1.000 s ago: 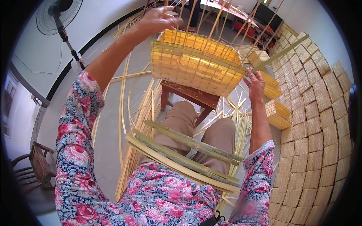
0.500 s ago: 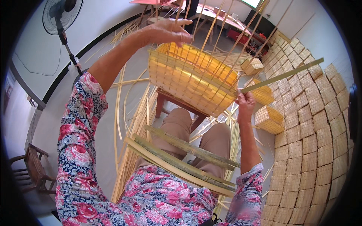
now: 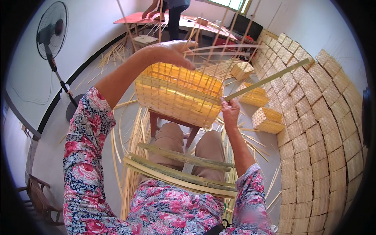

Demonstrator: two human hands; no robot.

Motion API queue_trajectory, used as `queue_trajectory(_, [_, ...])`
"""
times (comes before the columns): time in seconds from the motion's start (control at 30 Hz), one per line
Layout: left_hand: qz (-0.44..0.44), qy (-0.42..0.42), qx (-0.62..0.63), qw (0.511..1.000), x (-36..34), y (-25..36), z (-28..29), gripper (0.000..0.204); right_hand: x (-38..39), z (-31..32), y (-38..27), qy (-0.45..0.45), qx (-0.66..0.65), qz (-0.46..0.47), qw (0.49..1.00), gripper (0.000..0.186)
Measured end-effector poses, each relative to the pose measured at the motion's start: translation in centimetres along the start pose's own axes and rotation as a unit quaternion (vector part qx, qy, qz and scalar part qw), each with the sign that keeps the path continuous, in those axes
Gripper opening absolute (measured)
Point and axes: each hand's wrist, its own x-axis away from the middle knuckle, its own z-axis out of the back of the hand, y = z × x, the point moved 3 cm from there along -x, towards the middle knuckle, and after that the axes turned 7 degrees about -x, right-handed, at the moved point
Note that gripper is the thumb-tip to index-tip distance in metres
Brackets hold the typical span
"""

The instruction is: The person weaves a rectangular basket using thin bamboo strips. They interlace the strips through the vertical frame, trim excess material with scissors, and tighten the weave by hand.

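Observation:
A partly woven bamboo basket, yellow inside with tall stakes rising from its walls, rests on a reddish-brown stool in front of my knees. My left hand is raised over its far side among the stakes, fingers stretched out and apart, apparently holding nothing. At the basket's right corner, my right hand pinches a green bamboo strip, whose free end points up and to the right. Several split bamboo lengths lie across my lap.
Stacked woven baskets line the right wall; smaller woven boxes sit on the floor nearby. Loose bamboo strips lie around the stool. A standing fan and wooden chair are at left. Another person works at a red-topped table.
The view has shifted, with the basket now lower and further left. My left hand has moved right along its far side. My right hand still pinches the strip at the corner.

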Motion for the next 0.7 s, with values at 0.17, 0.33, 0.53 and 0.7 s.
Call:
queue_trajectory(0.17, [0.013,-0.225,-0.102,0.969,-1.4,4.7,-1.3,0.074,0.0,0.7,-0.9,0.024,0.021,-0.005,0.999,0.011])
queue_trajectory(0.33, [-0.034,-0.082,-0.016,0.996,-3.1,4.7,-3.5,0.094,0.7,0.0,-1.1,0.036,0.018,0.010,0.999,0.011])
queue_trajectory(0.53, [-0.101,-0.108,-0.067,0.987,-3.9,5.1,-3.3,0.053,0.8,-0.8,-2.1,0.036,0.040,0.017,0.998,0.012])
queue_trajectory(0.7, [-0.174,-0.071,-0.049,0.981,-0.8,8.0,-3.8,0.019,-0.6,0.7,-1.5,0.023,-0.015,-0.005,1.000,0.012])
